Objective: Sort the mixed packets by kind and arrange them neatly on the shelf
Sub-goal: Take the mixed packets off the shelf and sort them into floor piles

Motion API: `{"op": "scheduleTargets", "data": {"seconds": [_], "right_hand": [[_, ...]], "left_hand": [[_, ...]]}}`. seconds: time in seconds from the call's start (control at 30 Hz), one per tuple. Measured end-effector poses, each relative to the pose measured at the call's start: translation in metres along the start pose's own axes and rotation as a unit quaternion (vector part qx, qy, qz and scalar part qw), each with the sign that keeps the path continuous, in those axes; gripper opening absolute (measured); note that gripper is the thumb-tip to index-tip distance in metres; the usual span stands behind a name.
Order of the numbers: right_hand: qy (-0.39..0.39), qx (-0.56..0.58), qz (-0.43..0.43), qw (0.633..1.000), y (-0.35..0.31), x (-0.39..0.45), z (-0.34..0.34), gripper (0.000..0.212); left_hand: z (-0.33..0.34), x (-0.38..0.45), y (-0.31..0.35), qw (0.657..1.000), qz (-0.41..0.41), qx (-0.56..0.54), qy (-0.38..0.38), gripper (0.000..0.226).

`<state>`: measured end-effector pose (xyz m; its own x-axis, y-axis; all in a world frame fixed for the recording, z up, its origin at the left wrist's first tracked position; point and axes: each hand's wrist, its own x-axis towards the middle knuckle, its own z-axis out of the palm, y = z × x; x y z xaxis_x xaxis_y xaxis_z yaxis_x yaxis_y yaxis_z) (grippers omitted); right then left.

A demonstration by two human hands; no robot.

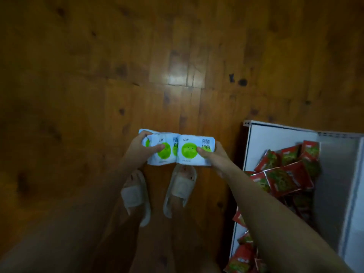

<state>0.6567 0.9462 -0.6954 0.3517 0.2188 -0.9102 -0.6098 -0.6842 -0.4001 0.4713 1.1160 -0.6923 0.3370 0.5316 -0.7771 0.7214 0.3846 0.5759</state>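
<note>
I hold a fanned bunch of white packets with green circles (187, 149) over the floor, above my feet. My left hand (138, 149) grips the left end of the bunch, thumb on a green circle. My right hand (213, 154) pinches the right end, thumb on the front packet. At the right stands a white shelf (275, 134), and on it lies a loose heap of red packets with green print (285, 170). More red packets (244, 257) trail toward the bottom edge, partly hidden behind my right forearm.
A dark wooden floor (118, 66) fills most of the view, with a glare spot at centre. My feet in pale slippers (157, 194) stand below the packets. The shelf's grey back part (334, 194) runs along the right edge.
</note>
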Motion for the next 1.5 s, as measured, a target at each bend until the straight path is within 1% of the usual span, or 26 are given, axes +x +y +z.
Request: {"op": "scheduleTargets", "data": {"seconds": [0.07,0.17,0.27,0.33,0.43,0.47,0.5,0.57,0.6,0.67,0.7,0.77,0.83,0.9,0.97,1.03,1.07,1.13,1.17,1.27,1.33,1.4,1.5], "right_hand": [[0.030,0.013,-0.017,0.999,0.025,0.071,-0.012,0.048],[0.075,0.041,-0.026,0.996,0.051,0.151,-0.022,0.033],[0.092,0.053,-0.036,0.994,0.065,0.207,-0.023,0.024],[0.108,0.036,-0.041,0.993,0.073,0.231,-0.022,0.023],[0.162,0.001,-0.046,0.986,0.080,0.247,-0.019,0.030],[0.173,-0.013,-0.045,0.984,0.078,0.247,-0.017,0.033],[0.188,-0.030,-0.049,0.981,0.079,0.249,-0.017,0.042],[0.221,-0.082,-0.050,0.970,0.082,0.250,-0.019,0.066],[0.223,-0.103,-0.051,0.968,0.076,0.238,-0.017,0.068],[0.220,-0.146,-0.042,0.964,0.062,0.206,-0.014,0.053],[0.216,-0.164,-0.051,0.961,0.054,0.189,-0.015,0.048],[0.174,-0.194,-0.052,0.964,0.041,0.156,-0.017,0.044],[0.097,-0.254,-0.039,0.962,0.018,0.108,-0.020,0.039],[0.030,-0.302,-0.038,0.952,-0.008,0.048,-0.027,0.028],[0.009,-0.334,-0.061,0.940,-0.039,-0.026,-0.034,0.020],[0.037,-0.321,-0.081,0.943,-0.066,-0.103,-0.039,0.021],[0.063,-0.303,-0.095,0.946,-0.078,-0.142,-0.042,0.019],[0.112,-0.283,-0.132,0.943,-0.101,-0.221,-0.045,0.021],[0.131,-0.276,-0.151,0.940,-0.107,-0.255,-0.046,0.024],[0.171,-0.279,-0.185,0.927,-0.117,-0.346,-0.044,0.027],[0.196,-0.283,-0.197,0.918,-0.114,-0.394,-0.040,0.030],[0.228,-0.267,-0.206,0.913,-0.108,-0.435,-0.036,0.033],[0.278,-0.207,-0.214,0.913,-0.092,-0.492,-0.027,0.037]], "left_hand": [[0.036,0.065,-0.021,0.999,0.021,0.021,-0.030,0.030],[0.077,0.144,-0.054,0.997,0.038,0.039,-0.052,0.032],[0.102,0.195,-0.078,0.997,0.054,0.032,-0.050,0.035],[0.112,0.213,-0.091,0.996,0.064,0.048,-0.041,0.048],[0.116,0.222,-0.100,0.985,0.065,0.157,0.018,0.075],[0.116,0.223,-0.100,0.982,0.067,0.176,0.032,0.085],[0.116,0.222,-0.097,0.980,0.067,0.181,0.036,0.094],[0.116,0.218,-0.091,0.982,0.056,0.177,0.026,0.108],[0.115,0.213,-0.085,0.982,0.049,0.182,0.016,0.114],[0.110,0.200,-0.073,0.976,0.030,0.216,0.000,0.123],[0.106,0.191,-0.064,0.971,0.020,0.237,-0.005,0.125],[0.094,0.166,-0.042,0.961,0.004,0.277,-0.014,0.123],[0.078,0.130,-0.011,0.944,0.008,0.327,-0.037,0.116],[0.061,0.084,0.028,0.924,0.027,0.374,-0.079,0.103],[0.044,0.030,0.076,0.911,0.036,0.394,-0.115,0.084],[0.027,-0.034,0.122,0.896,0.032,0.417,-0.151,0.060],[0.019,-0.068,0.144,0.886,0.042,0.431,-0.164,0.049],[0.005,-0.135,0.186,0.866,0.082,0.461,-0.173,0.033],[-0.001,-0.166,0.205,0.854,0.110,0.479,-0.171,0.028],[-0.018,-0.250,0.257,0.813,0.209,0.520,-0.157,0.026],[-0.029,-0.295,0.281,0.793,0.274,0.523,-0.148,0.025],[-0.040,-0.334,0.295,0.773,0.337,0.519,-0.142,0.024],[-0.050,-0.385,0.303,0.731,0.404,0.523,-0.167,0.022]]}}
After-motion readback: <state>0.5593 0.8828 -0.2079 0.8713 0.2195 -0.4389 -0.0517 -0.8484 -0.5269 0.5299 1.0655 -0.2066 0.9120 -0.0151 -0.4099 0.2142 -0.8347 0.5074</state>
